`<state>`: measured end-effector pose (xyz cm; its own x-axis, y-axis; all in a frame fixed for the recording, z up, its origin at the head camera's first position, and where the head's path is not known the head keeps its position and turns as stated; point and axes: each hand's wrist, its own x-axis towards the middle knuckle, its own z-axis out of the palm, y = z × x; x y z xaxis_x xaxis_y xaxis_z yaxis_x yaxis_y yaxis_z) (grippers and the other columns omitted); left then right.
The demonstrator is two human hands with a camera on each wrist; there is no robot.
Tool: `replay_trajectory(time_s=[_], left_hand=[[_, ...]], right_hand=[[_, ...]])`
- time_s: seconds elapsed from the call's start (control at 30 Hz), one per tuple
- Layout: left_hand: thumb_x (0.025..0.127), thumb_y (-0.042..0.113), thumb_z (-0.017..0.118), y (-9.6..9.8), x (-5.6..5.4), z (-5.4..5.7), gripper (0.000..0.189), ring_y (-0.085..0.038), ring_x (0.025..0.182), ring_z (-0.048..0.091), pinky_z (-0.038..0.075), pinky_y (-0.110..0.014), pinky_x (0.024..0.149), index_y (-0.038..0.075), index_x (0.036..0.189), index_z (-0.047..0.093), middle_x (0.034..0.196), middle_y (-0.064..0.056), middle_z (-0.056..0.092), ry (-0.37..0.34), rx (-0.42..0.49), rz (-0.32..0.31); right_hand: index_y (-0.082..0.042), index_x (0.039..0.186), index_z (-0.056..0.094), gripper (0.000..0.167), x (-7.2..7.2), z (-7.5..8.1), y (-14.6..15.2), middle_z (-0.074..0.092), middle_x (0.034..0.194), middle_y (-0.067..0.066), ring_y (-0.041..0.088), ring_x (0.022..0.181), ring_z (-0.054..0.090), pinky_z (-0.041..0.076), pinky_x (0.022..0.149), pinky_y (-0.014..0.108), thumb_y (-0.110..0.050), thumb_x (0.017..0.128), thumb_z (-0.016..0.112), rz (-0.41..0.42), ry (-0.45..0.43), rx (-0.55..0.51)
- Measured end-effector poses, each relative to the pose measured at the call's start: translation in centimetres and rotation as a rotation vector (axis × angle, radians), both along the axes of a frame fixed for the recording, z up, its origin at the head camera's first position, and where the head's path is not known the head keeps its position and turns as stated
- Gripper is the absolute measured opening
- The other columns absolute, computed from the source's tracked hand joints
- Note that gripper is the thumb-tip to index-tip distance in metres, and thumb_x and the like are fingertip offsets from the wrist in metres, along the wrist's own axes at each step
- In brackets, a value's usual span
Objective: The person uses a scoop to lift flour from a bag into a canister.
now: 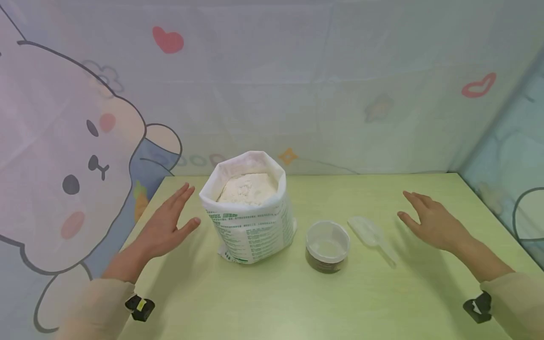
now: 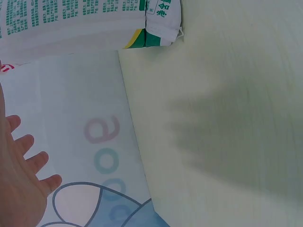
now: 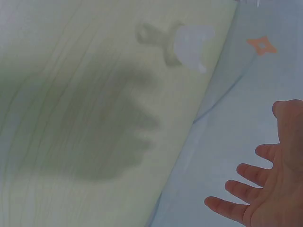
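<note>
A white bag of flour (image 1: 250,236) stands upright with its top rolled open, filled with pale powder (image 1: 248,188). My left hand (image 1: 165,229) hovers left of the bag, fingers extended and apart from it; the left wrist view shows the same hand (image 2: 23,175) holding nothing, with the bag's printed side (image 2: 71,28) above. Right of the bag sits a small round tub (image 1: 327,248) with a white rim and dark lower band. Beside it lies a clear plastic scoop (image 1: 369,232), handle toward me. Over the table's right side my right hand (image 1: 437,224) is raised, fingers spread and touching nothing.
All these things rest on a pale yellow-green table (image 1: 272,302). Behind its far edge hangs a printed cloth (image 1: 272,108), which continues on the left with a large cartoon animal. Black bands (image 1: 140,307) sit on both wrists.
</note>
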<state>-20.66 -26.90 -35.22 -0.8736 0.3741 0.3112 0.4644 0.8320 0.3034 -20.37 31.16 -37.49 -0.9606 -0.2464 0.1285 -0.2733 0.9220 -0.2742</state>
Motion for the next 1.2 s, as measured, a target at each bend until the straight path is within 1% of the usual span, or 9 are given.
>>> replay_trajectory(time_s=[0.3,0.47,0.57,0.63,0.77,0.9,0.97,1.1,1.2], left_hand=[[0.093,0.035,0.053,0.6,0.1,-1.8,0.072,-0.04,0.138,0.015,0.021,-0.068,0.101,0.016,0.149,0.012,0.154,-0.012,0.01,-0.111,0.143,0.006],[0.092,0.031,0.055,1.1,0.1,-2.7,0.072,-0.039,0.137,0.017,0.022,-0.066,0.102,0.014,0.148,0.012,0.153,-0.013,0.014,-0.116,0.222,-0.017],[0.092,0.029,0.057,1.3,0.1,-3.2,0.073,-0.038,0.137,0.019,0.023,-0.065,0.103,0.018,0.148,0.012,0.152,-0.013,0.017,-0.117,0.274,-0.029],[0.091,0.028,0.058,1.5,0.2,-3.4,0.073,-0.039,0.136,0.021,0.024,-0.065,0.102,0.02,0.148,0.012,0.151,-0.012,0.018,-0.125,0.303,-0.029],[0.091,0.027,0.058,1.9,0.4,-3.9,0.073,-0.038,0.134,0.024,0.026,-0.063,0.102,0.02,0.148,0.013,0.151,-0.012,0.02,-0.162,0.347,-0.024],[0.091,0.024,0.059,2.3,0.4,-4.6,0.073,-0.037,0.135,0.024,0.027,-0.057,0.105,0.014,0.148,0.014,0.15,-0.014,0.021,-0.199,0.392,-0.03],[0.09,0.022,0.06,2.5,0.4,-4.9,0.073,-0.037,0.135,0.024,0.028,-0.057,0.105,0.011,0.147,0.015,0.15,-0.014,0.022,-0.212,0.409,-0.031],[0.089,0.021,0.062,2.9,0.5,-5.4,0.075,-0.038,0.135,0.024,0.028,-0.058,0.104,0.01,0.147,0.016,0.149,-0.015,0.023,-0.22,0.424,-0.045],[0.088,0.022,0.064,3.1,0.4,-5.6,0.076,-0.038,0.135,0.024,0.029,-0.06,0.103,0.012,0.147,0.017,0.149,-0.013,0.024,-0.217,0.434,-0.065]], right_hand=[[0.006,0.139,0.03,0.067,0.6,-1.5,-1.0,0.036,0.13,0.036,0.056,0.111,0.04,0.037,0.086,0.065,-0.042,0.094,0.046,-0.014,-0.01,-0.023],[0.006,0.136,0.035,0.066,1.1,-2.1,-1.5,0.038,0.128,0.036,0.056,0.11,0.041,0.038,0.086,0.065,-0.044,0.094,0.046,-0.031,-0.037,-0.035],[0.007,0.136,0.035,0.068,1.3,-2.5,-1.6,0.038,0.128,0.036,0.055,0.11,0.041,0.038,0.084,0.065,-0.045,0.094,0.046,-0.035,-0.052,-0.04],[0.007,0.136,0.036,0.068,1.3,-2.7,-1.6,0.04,0.126,0.036,0.054,0.107,0.044,0.04,0.082,0.063,-0.046,0.093,0.046,-0.038,-0.05,-0.038],[0.007,0.133,0.039,0.067,1.4,-3.3,-1.8,0.045,0.12,0.036,0.05,0.098,0.052,0.045,0.075,0.059,-0.045,0.092,0.05,-0.045,-0.036,-0.03],[0.008,0.129,0.043,0.065,1.5,-3.9,-2.1,0.049,0.116,0.036,0.044,0.087,0.058,0.049,0.067,0.054,-0.043,0.09,0.054,-0.051,-0.035,-0.031],[0.008,0.127,0.045,0.063,1.7,-4.1,-2.4,0.051,0.113,0.035,0.041,0.083,0.06,0.05,0.062,0.05,-0.041,0.089,0.057,-0.048,-0.034,-0.039],[0.009,0.123,0.048,0.06,1.9,-4.3,-3.0,0.057,0.107,0.032,0.037,0.078,0.062,0.05,0.055,0.045,-0.037,0.087,0.061,-0.043,-0.024,-0.049],[0.008,0.121,0.051,0.057,1.9,-4.6,-3.4,0.06,0.103,0.03,0.037,0.078,0.062,0.051,0.054,0.044,-0.035,0.086,0.063,-0.045,-0.025,-0.05]])
